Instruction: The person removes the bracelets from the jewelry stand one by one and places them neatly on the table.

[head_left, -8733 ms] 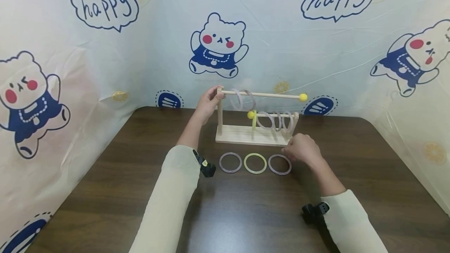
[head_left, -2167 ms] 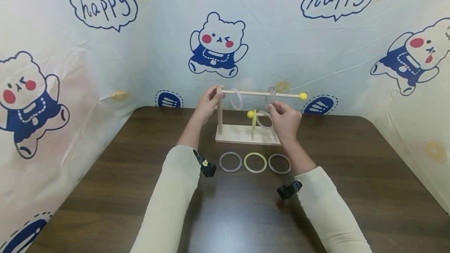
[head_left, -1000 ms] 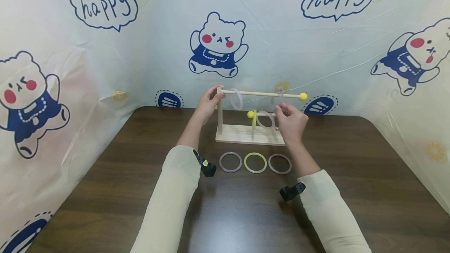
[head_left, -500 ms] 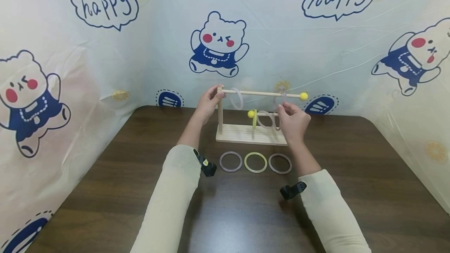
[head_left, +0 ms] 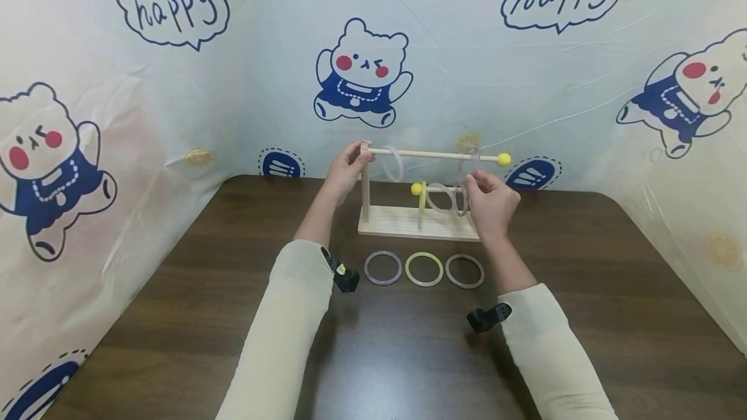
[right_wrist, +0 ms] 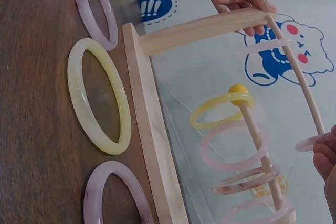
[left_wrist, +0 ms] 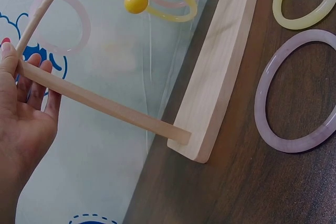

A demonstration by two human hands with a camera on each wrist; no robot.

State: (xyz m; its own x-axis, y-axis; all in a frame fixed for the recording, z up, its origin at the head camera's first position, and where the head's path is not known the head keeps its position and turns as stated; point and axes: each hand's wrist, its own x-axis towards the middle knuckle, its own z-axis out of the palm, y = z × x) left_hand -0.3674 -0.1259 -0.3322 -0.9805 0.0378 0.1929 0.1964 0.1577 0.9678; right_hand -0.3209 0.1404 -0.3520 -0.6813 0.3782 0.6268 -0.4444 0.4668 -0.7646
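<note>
Table [head_left: 373,355] carries, nearest, two lilac rings [head_left: 382,284] with a yellow ring [head_left: 424,285] between them. These three are on no rod, so I judge the work is only partly done. Just behind stands the base [head_left: 408,224]. Above it, the lower rod [right_wrist: 264,153] bears four rings [right_wrist: 236,186] by my count; the right wrist view cuts off the last one. Right hand [head_left: 493,205] has its fingers pinching one pinkish ring [right_wrist: 305,144], which is around the upper rod [head_left: 432,155], near its ball [head_left: 504,159]; whether this ring is going on or coming off, I cannot tell. This hand also covers the lower rod's right end. Left hand [head_left: 343,170] has its fingers grasping the post [head_left: 366,190] at the top, beside a pale ring [head_left: 400,164] hanging there, faint against the backdrop [head_left: 257,70].
</note>
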